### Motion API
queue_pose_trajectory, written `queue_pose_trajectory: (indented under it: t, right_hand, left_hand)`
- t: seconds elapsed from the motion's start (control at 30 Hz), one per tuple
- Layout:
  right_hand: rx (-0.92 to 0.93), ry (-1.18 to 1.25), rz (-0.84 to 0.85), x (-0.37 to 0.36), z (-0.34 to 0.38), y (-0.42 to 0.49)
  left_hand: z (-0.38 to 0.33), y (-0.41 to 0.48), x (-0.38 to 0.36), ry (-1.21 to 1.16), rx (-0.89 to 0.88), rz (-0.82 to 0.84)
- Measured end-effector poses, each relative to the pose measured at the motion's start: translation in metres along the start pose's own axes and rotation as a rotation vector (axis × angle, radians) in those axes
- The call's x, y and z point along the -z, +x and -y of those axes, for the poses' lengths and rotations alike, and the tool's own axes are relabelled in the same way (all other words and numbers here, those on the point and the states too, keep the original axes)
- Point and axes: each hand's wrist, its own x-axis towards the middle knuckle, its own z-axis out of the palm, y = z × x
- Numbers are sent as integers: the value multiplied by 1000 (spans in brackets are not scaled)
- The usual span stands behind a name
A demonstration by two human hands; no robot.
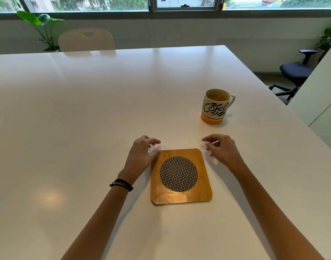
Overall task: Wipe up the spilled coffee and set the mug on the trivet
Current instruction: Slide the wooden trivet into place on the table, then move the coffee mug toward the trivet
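Note:
A square wooden trivet (180, 197) with a round black-and-white woven inset lies on the white table (86, 109) in front of me. My left hand (142, 154) rests at the trivet's far left corner, fingers loosely curled and touching its edge, holding nothing. My right hand (222, 149) hovers just off the far right corner, fingers apart and empty. A cream mug (215, 107) with dark lettering and an orange base stands upright beyond my right hand, handle to the right, with pale brown liquid inside. I see no spill and no cloth.
The table's right edge runs diagonally past the mug. A cream chair (86, 40) stands at the far side, a dark office chair (294, 72) on the floor to the right, and potted plants (42, 25) by the window.

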Motion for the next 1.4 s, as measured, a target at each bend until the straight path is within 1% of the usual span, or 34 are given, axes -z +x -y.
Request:
queue_pose_trajectory:
  t: [0.07,0.17,0.23,0.3,0.43,0.6,0.7,0.8,1.0,1.17,1.4]
  right_hand:
    - [34,50,-182,6,-1,8]
    - [45,115,-440,19,-6,29]
    - [7,213,-520,28,-10,45]
    - [-71,327,-536,38,-15,64]
    - [-224,494,-438,49,-25,99]
    - [-277,654,-308,53,-35,126]
    - [-260,717,-230,52,-40,134]
    - [-199,754,-153,51,-44,140]
    - [-157,778,-92,53,-48,148]
    - [-142,784,-47,55,-51,150]
    - [-157,814,-12,57,-46,146]
  left_hand:
    - [-9,10,-2,-28,-57,-2]
    - [-28,32,-12,-118,-150,43]
    - [-43,49,-23,-180,-194,86]
    - [-58,68,-36,-213,-210,126]
    - [-87,103,-61,-292,-187,191]
    - [-111,133,-85,-457,-208,160]
    - [-115,147,-94,-528,-167,162]
    - [-114,157,-101,-599,-176,163]
    - [-106,169,-110,-663,-143,210]
    - [-105,174,-111,-669,-142,215]
    - [-104,171,-104,-617,-150,211]
